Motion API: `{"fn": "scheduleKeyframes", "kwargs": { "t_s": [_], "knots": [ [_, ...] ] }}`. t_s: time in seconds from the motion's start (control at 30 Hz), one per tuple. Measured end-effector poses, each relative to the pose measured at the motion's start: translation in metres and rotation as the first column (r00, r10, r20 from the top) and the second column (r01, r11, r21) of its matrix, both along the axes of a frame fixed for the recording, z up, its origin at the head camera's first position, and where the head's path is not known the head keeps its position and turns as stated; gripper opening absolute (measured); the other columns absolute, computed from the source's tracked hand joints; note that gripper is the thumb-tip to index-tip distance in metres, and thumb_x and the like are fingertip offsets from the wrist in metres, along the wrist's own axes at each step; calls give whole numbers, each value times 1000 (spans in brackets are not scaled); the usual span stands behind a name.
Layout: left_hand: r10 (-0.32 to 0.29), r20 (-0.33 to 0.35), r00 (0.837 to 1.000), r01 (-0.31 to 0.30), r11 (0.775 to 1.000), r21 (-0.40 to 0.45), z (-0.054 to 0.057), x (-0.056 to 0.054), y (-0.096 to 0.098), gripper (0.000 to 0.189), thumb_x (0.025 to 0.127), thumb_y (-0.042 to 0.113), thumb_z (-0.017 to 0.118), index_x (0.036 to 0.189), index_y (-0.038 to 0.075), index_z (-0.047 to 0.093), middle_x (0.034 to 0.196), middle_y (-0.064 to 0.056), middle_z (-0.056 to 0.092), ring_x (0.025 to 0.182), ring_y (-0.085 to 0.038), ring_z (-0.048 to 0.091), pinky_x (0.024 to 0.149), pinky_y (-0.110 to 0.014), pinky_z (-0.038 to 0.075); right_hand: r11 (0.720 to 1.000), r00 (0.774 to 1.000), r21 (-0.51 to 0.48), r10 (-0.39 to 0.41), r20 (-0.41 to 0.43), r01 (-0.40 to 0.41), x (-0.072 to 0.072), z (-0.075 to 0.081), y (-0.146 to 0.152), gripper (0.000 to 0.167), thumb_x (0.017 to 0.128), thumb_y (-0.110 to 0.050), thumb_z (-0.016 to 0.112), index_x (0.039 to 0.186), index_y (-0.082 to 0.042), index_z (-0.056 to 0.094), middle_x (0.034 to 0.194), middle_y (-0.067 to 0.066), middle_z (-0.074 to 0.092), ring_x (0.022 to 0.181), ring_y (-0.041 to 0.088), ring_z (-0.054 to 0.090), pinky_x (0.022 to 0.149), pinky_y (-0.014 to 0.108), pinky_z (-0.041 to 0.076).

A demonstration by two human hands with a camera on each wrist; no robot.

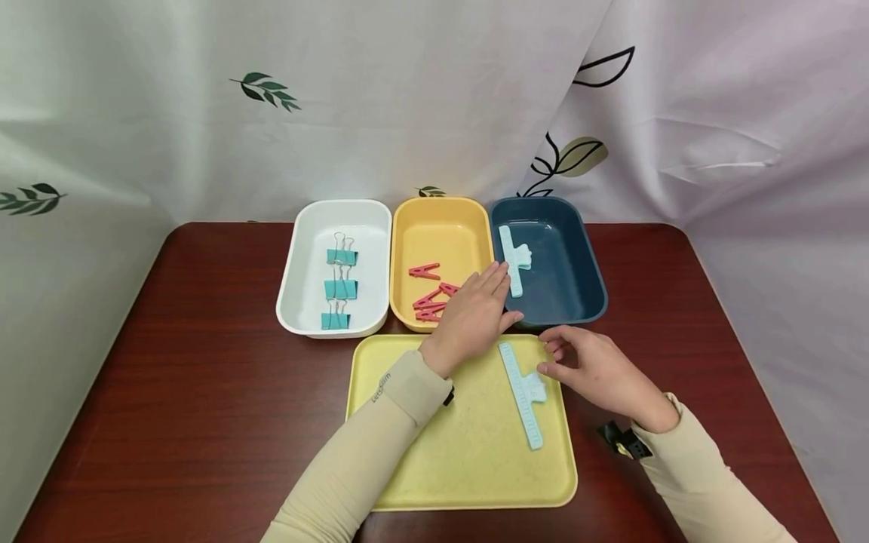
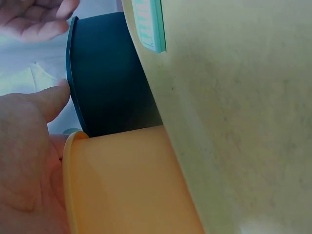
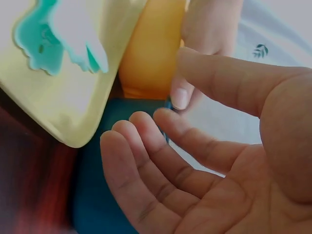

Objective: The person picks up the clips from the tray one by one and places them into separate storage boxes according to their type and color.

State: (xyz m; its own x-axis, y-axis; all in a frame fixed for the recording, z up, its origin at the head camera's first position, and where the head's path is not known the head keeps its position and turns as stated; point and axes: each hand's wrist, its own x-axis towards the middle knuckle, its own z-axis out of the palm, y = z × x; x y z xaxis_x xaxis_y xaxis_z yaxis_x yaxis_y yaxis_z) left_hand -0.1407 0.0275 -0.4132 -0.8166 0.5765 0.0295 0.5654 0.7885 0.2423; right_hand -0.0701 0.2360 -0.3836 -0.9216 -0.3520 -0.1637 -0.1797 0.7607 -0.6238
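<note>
My left hand (image 1: 471,317) lies palm down over the side where the yellow bin (image 1: 441,226) meets the dark blue bin (image 1: 563,264), fingers straight. Its thumb is at the blue bin's front rim, and its fingertips are beside a pale blue ruler-shaped clip (image 1: 507,245) inside that bin. A second pale blue ruler clip (image 1: 526,407) lies at a slant on the right part of the yellow tray (image 1: 462,467). My right hand (image 1: 600,369), its fingers loosely bent and holding nothing, hovers by the tray's back right corner, close to the clip's handle.
A white bin (image 1: 305,279) at the left holds several teal binder clips (image 1: 340,289). Red clothespins (image 1: 424,271) lie in the yellow bin, partly behind my left hand. The three bins stand side by side behind the tray, against a leaf-printed curtain (image 1: 421,98), on a dark red table (image 1: 190,377).
</note>
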Motion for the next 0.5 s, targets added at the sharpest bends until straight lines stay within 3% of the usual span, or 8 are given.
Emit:
{"fn": "scheduleKeyframes", "kwargs": {
  "t_s": [0.5],
  "knots": [
    [-9, -11, 1000, 9, 1000, -24, 0, -1, 0, 68, 104, 50, 46, 152, 3, 40, 163, -11, 24, 150, -22, 15, 120, -39, 15, 992, 998, 124, 23, -55, -16, 8, -12, -7, 40, 82, -19, 85, 112, 1, 68, 97, 6, 62, 81, 21, 56, 69, 35, 49]
  ]
}}
